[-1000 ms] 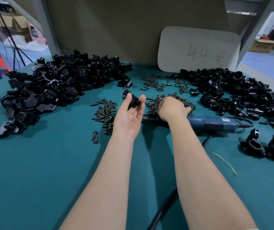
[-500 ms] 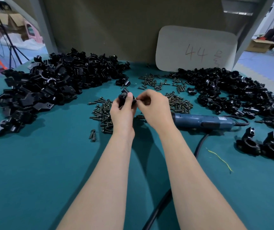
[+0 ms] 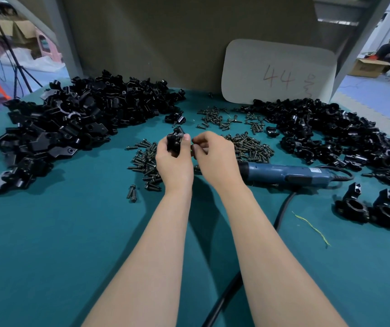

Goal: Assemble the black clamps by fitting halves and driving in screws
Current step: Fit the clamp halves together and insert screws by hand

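Observation:
My left hand (image 3: 174,161) grips a black clamp (image 3: 174,139) above the middle of the green table, thumb on its right side. My right hand (image 3: 215,156) is beside it with curled fingers pinching a small screw against the clamp's side; the screw itself is mostly hidden. Loose dark screws (image 3: 248,146) lie in heaps behind and left of my hands. A big pile of black clamp halves (image 3: 71,123) fills the left of the table, another pile (image 3: 330,135) the right. A blue electric screwdriver (image 3: 288,173) lies just right of my right hand.
Two assembled clamps (image 3: 371,208) stand at the right near the table edge. The screwdriver's black cable (image 3: 281,208) runs toward me between my arms. A white board marked 44 (image 3: 279,72) leans on the back wall. A yellow-green thread (image 3: 312,228) lies on the cloth.
My right hand left the screw heap and came over to the clamp. My left hand closed its fingers round the clamp. Both hands have stayed together since half a second ago.

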